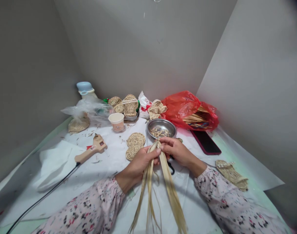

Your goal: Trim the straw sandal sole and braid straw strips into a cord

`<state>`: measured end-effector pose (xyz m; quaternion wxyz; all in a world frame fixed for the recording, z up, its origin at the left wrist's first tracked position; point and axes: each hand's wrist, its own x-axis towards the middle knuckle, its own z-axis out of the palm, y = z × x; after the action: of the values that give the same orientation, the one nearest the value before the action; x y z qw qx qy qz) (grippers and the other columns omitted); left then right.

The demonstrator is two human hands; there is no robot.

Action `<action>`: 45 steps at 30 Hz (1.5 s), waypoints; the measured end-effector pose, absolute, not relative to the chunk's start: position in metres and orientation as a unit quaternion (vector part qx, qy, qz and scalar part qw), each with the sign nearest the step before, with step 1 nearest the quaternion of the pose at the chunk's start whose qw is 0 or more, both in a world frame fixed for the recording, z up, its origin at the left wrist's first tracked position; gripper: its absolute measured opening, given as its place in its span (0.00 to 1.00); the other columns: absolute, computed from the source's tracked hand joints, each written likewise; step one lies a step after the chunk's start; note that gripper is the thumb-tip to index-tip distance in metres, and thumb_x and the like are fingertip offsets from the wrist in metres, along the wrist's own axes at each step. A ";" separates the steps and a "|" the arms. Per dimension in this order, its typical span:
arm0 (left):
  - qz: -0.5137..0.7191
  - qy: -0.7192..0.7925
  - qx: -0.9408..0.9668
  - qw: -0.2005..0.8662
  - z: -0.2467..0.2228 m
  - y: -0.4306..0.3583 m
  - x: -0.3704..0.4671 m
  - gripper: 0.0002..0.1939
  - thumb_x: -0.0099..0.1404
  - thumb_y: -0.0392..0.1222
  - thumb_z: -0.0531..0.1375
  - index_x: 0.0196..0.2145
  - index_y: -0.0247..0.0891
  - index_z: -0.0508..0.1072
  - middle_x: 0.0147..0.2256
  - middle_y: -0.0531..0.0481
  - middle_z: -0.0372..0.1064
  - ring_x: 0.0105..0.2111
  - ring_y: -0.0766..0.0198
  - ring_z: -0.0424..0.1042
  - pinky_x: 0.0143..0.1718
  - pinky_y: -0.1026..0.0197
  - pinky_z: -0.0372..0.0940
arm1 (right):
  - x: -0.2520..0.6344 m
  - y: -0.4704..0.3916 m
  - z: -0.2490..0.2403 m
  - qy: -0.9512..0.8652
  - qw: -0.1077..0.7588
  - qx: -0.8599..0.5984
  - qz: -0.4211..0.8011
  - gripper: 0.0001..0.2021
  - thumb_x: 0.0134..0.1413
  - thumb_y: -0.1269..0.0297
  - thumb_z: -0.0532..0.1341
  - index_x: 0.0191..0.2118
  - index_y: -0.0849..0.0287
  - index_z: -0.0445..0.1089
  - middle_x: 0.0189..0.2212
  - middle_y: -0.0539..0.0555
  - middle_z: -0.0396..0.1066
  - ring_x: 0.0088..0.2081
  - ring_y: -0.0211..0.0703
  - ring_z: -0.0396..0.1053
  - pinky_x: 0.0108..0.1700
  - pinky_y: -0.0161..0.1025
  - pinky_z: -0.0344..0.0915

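Long pale straw strands hang from both my hands toward the near edge, joined at their top end. My left hand is closed round the left-hand strands. Fingers of my right hand pinch the gathered top of the bundle, close to the left thumb. Just beyond my hands stands a metal bowl with short straw scraps in it. Left of the bowl, a woven straw piece made of two coiled rounds lies flat on the white sheet. Something black with a curved end lies partly hidden beneath my right hand.
A beige glue gun with a black cord lies left. Behind are a paper cup, plastic bag, blue-lidded bottle, woven pieces and a red bag of straw. A phone and woven slipper-like piece lie right.
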<state>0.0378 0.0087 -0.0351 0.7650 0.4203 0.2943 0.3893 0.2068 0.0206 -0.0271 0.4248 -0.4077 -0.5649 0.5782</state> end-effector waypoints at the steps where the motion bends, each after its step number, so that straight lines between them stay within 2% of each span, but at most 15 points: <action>1: 0.388 0.289 0.420 0.768 -0.035 0.009 0.038 0.12 0.57 0.45 0.65 0.31 0.32 0.72 0.18 0.55 0.61 0.19 0.73 0.59 0.24 0.70 0.56 | 0.207 0.021 -0.027 -0.562 0.427 -0.406 0.581 0.17 0.47 0.62 0.64 0.43 0.63 0.68 0.22 0.46 0.65 0.19 0.31 0.60 0.22 0.31 0.56; 8: 0.387 0.275 0.388 0.790 -0.035 0.009 0.038 0.10 0.57 0.43 0.65 0.31 0.32 0.72 0.22 0.52 0.64 0.20 0.73 0.61 0.23 0.70 0.57 | 0.205 0.020 -0.025 -0.562 0.424 -0.411 0.579 0.15 0.47 0.63 0.63 0.42 0.63 0.70 0.23 0.47 0.65 0.20 0.32 0.59 0.23 0.32 0.56; 11: 0.384 0.278 0.382 0.793 -0.035 0.008 0.038 0.10 0.57 0.43 0.65 0.31 0.33 0.72 0.19 0.54 0.62 0.18 0.74 0.59 0.23 0.71 0.58 | 0.203 0.019 -0.024 -0.570 0.419 -0.407 0.579 0.15 0.46 0.65 0.62 0.43 0.62 0.70 0.22 0.46 0.65 0.20 0.32 0.59 0.23 0.31 0.56; 16: 0.387 0.294 0.390 0.783 -0.040 0.011 0.037 0.12 0.58 0.45 0.65 0.32 0.32 0.72 0.18 0.56 0.61 0.18 0.75 0.59 0.24 0.70 0.58 | 0.200 0.017 -0.020 -0.589 0.405 -0.380 0.587 0.15 0.44 0.68 0.61 0.43 0.60 0.69 0.26 0.48 0.69 0.23 0.32 0.63 0.23 0.30 0.57; 21: 0.388 0.308 0.399 0.772 -0.042 0.011 0.036 0.14 0.55 0.47 0.67 0.29 0.32 0.71 0.18 0.57 0.60 0.19 0.73 0.61 0.24 0.69 0.58 | 0.201 0.016 -0.019 -0.578 0.397 -0.395 0.594 0.19 0.42 0.68 0.61 0.45 0.62 0.67 0.25 0.47 0.69 0.20 0.30 0.59 0.20 0.30 0.52; 24: 0.389 0.315 0.395 0.770 -0.040 0.010 0.036 0.15 0.55 0.48 0.67 0.28 0.33 0.71 0.17 0.57 0.60 0.19 0.72 0.61 0.23 0.69 0.57 | 0.201 0.016 -0.021 -0.568 0.396 -0.393 0.606 0.21 0.42 0.68 0.61 0.47 0.62 0.66 0.28 0.49 0.71 0.20 0.31 0.61 0.20 0.30 0.51; 28: 0.379 0.331 0.394 0.769 -0.036 0.009 0.037 0.15 0.54 0.47 0.67 0.27 0.32 0.71 0.16 0.56 0.61 0.17 0.72 0.61 0.22 0.69 0.57 | 0.197 0.014 -0.020 -0.563 0.404 -0.393 0.605 0.21 0.40 0.71 0.59 0.46 0.62 0.67 0.27 0.49 0.71 0.22 0.33 0.65 0.21 0.30 0.54; 34: 0.385 0.348 0.392 0.760 -0.033 0.008 0.039 0.15 0.54 0.46 0.67 0.24 0.33 0.69 0.15 0.54 0.62 0.17 0.72 0.63 0.22 0.69 0.57 | 0.189 0.010 -0.016 -0.555 0.415 -0.398 0.601 0.17 0.42 0.69 0.60 0.43 0.60 0.67 0.27 0.49 0.72 0.23 0.36 0.69 0.23 0.32 0.61; 40: 0.392 0.365 0.376 0.756 -0.036 0.009 0.039 0.14 0.53 0.46 0.68 0.28 0.33 0.71 0.16 0.55 0.62 0.17 0.72 0.62 0.21 0.69 0.57 | 0.191 0.011 -0.015 -0.572 0.409 -0.396 0.591 0.15 0.43 0.69 0.59 0.42 0.61 0.67 0.27 0.50 0.72 0.24 0.37 0.69 0.23 0.31 0.59; 45: 0.389 0.375 0.382 0.750 -0.037 0.008 0.039 0.15 0.54 0.47 0.67 0.25 0.33 0.70 0.16 0.55 0.62 0.16 0.72 0.61 0.20 0.69 0.56 | 0.192 0.012 -0.018 -0.563 0.412 -0.412 0.586 0.17 0.42 0.68 0.60 0.42 0.60 0.65 0.29 0.51 0.73 0.26 0.38 0.70 0.26 0.33 0.63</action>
<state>0.0393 0.0085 -0.0372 0.7499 0.3818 0.3745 0.3894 0.1919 0.0123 -0.0175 0.4124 -0.4116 -0.5628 0.5863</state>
